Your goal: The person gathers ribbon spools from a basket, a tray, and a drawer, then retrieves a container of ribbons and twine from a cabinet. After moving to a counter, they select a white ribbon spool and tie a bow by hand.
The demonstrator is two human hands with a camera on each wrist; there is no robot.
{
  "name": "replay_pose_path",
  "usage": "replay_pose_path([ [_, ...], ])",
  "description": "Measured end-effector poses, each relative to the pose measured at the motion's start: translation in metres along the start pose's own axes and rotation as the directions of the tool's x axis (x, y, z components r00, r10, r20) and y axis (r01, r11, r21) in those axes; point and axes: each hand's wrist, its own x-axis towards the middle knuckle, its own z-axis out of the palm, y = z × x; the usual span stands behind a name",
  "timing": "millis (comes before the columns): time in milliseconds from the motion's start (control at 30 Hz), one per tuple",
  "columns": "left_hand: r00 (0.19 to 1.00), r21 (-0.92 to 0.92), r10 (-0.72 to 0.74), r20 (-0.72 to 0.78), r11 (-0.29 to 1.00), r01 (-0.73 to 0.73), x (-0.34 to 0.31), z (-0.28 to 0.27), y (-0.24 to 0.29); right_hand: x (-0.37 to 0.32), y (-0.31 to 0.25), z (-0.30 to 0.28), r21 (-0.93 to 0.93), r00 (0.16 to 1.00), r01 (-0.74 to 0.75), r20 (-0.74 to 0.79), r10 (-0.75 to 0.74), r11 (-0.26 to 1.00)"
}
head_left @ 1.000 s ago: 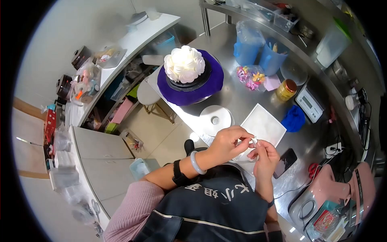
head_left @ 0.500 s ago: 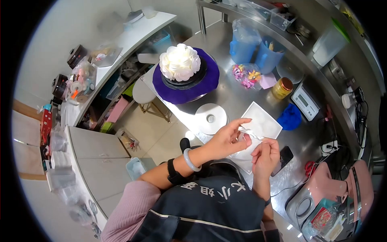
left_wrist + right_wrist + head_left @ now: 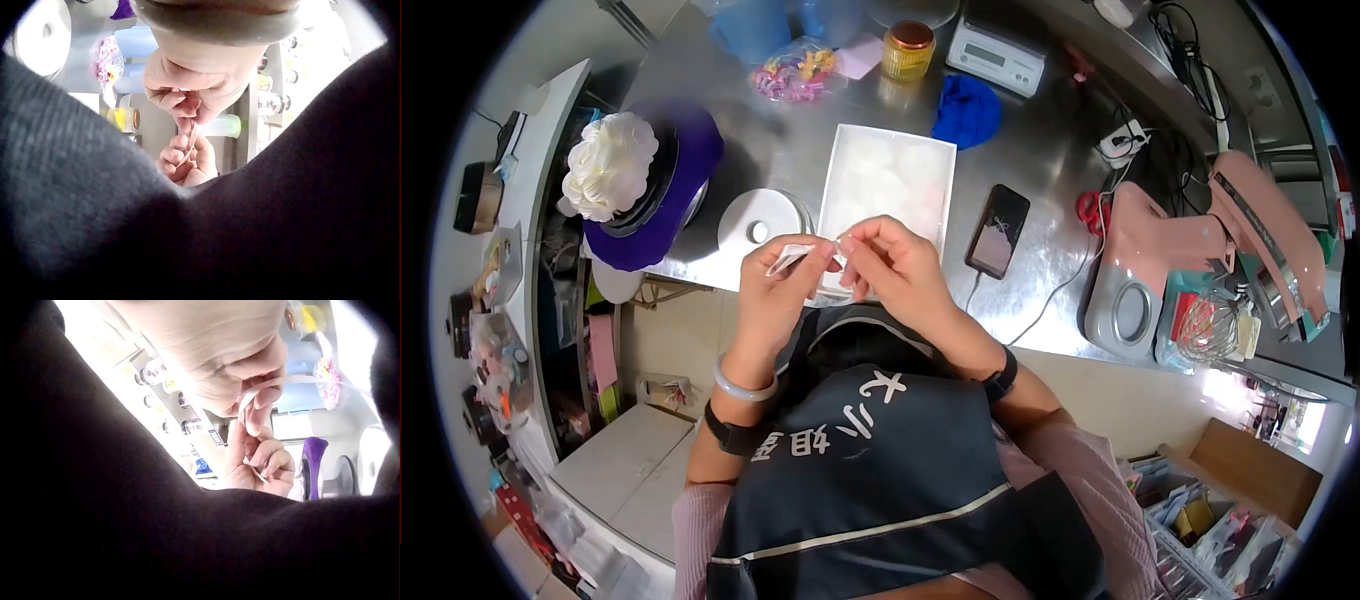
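A narrow white strip (image 3: 788, 258) is pinched between both hands, low over the near edge of a white square tray (image 3: 887, 175). My left hand (image 3: 770, 292), with a pale bangle at the wrist, grips it with thumb and fingers. Close against those fingertips, my right hand (image 3: 908, 282) pinches the other part with curled fingers. In the left wrist view the strip (image 3: 192, 140) runs between the fingers; the right wrist view shows the strip (image 3: 290, 380) trailing past my right hand (image 3: 231, 356). Fingers hide its middle.
A white ruffled cake (image 3: 610, 165) on a purple base stands at the left, beside a white disc-shaped spool (image 3: 752, 215). A phone (image 3: 1000, 230), red scissors (image 3: 1090, 212), blue cloth (image 3: 966, 112), scale (image 3: 997, 55) and pink mixer (image 3: 1160, 235) lie rightward.
The head view has swung right, so table items appear farther left. The hands, apart half a second ago with the strip between them, now meet at the fingertips.
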Motion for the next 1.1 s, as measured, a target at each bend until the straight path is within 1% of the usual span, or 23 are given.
replay_pose_path([
  [33, 1.0, -0.027, -0.021, -0.001, 0.999, 0.021, 0.0, -0.003, -0.001, 0.002, 0.002, 0.003, -0.004, 1.0, 0.03, 0.007, -0.03, 1.0],
  [100, 1.0, -0.041, 0.003, 0.0, 0.999, -0.003, 0.0, -0.001, 0.0, 0.002, 0.006, -0.002, -0.012, 0.998, 0.039, 0.041, -0.038, 0.999],
  [133, 1.0, -0.017, 0.01, -0.009, 1.0, -0.01, -0.001, 0.001, 0.006, 0.003, 0.008, -0.002, -0.03, 0.999, 0.045, 0.02, -0.044, 0.999],
  [167, 0.999, -0.001, -0.051, 0.005, 0.999, 0.051, 0.0, -0.002, 0.007, 0.005, 0.008, -0.001, -0.042, 0.999, 0.053, 0.009, -0.053, 0.998],
  [200, 0.999, -0.058, 0.006, 0.033, 0.998, -0.004, 0.0, -0.002, 0.007, 0.006, 0.008, 0.0, -0.025, 0.998, 0.056, -0.012, -0.056, 0.998],
  [233, 0.999, -0.109, 0.029, 0.042, 0.994, -0.024, 0.001, -0.002, 0.01, 0.007, 0.007, 0.002, -0.008, 0.998, 0.06, -0.032, -0.06, 0.998],
  [267, 0.996, -0.108, 0.093, 0.002, 0.99, -0.092, 0.002, -0.002, 0.009, 0.007, 0.003, 0.004, 0.006, 0.999, 0.034, -0.032, -0.033, 0.999],
  [367, 0.979, -0.229, 0.194, -0.059, 0.952, -0.202, 0.003, -0.006, 0.012, 0.012, -0.005, 0.003, -0.001, 0.999, -0.02, -0.04, 0.02, 1.0],
  [400, 0.977, -0.227, 0.201, -0.072, 0.951, -0.212, 0.002, -0.009, 0.013, 0.013, -0.007, 0.003, 0.028, 0.999, -0.024, -0.024, 0.025, 0.999],
  [433, 0.972, -0.21, 0.227, -0.055, 0.949, -0.234, 0.001, -0.011, 0.014, 0.016, -0.01, 0.005, 0.025, 1.0, -0.021, -0.016, 0.022, 0.999],
  [500, 0.966, -0.197, 0.255, -0.035, 0.946, -0.257, 0.0, -0.014, 0.015, 0.017, -0.016, 0.006, 0.135, 0.992, -0.122, -0.003, 0.123, 0.983],
  [567, 0.961, -0.114, 0.274, 0.028, 0.956, -0.269, -0.003, -0.02, 0.015, 0.019, -0.02, 0.01, 0.163, 0.993, -0.121, 0.01, 0.121, 0.979],
  [600, 0.961, -0.117, 0.277, 0.024, 0.955, -0.273, -0.003, -0.02, 0.014, 0.02, -0.022, 0.011, 0.194, 0.993, -0.121, 0.024, 0.118, 0.974],
  [633, 0.953, -0.082, 0.302, 0.012, 0.95, -0.3, -0.003, -0.02, 0.012, 0.021, -0.023, 0.013, 0.19, 0.993, -0.119, 0.031, 0.115, 0.975],
  [667, 0.945, -0.045, 0.328, -0.002, 0.944, -0.327, -0.004, -0.02, 0.012, 0.021, -0.025, 0.014, 0.14, 0.993, -0.108, 0.06, 0.101, 0.984],
  [767, 0.953, -0.044, 0.3, -0.047, 0.952, -0.302, -0.006, -0.018, 0.015, 0.021, -0.026, 0.018, 0.048, 0.992, -0.083, 0.1, 0.078, 0.995],
  [800, 0.946, -0.06, 0.308, -0.105, 0.947, -0.315, -0.006, -0.015, 0.014, 0.02, -0.026, 0.019, 0.009, 0.993, -0.072, 0.098, 0.071, 0.997],
  [833, 0.942, -0.058, 0.315, -0.116, 0.945, -0.323, -0.006, -0.018, 0.011, 0.02, -0.026, 0.021, 0.006, 0.992, -0.069, 0.111, 0.068, 0.998],
  [900, 0.953, 0.113, 0.295, -0.066, 0.951, -0.287, -0.005, -0.024, 0.004, 0.021, -0.027, 0.023, 0.028, 0.997, -0.038, 0.062, 0.036, 0.999],
  [967, 0.942, 0.134, 0.319, -0.103, 0.943, -0.305, -0.008, -0.018, 0.008, 0.023, -0.025, 0.025, 0.039, 0.997, -0.034, 0.077, 0.031, 0.999],
  [1033, 0.926, 0.076, 0.365, -0.098, 0.93, -0.358, -0.01, -0.013, 0.014, 0.024, -0.025, 0.027, 0.061, 0.992, -0.074, 0.107, 0.067, 0.995],
  [1067, 0.93, 0.118, 0.358, -0.08, 0.93, -0.348, -0.009, -0.013, 0.009, 0.024, -0.024, 0.028, 0.047, 0.985, -0.104, 0.141, 0.096, 0.993],
  [1100, 0.923, 0.117, 0.372, -0.096, 0.925, -0.361, -0.009, -0.014, 0.011, 0.025, -0.023, 0.028, 0.035, 0.983, -0.096, 0.158, 0.09, 0.995],
])
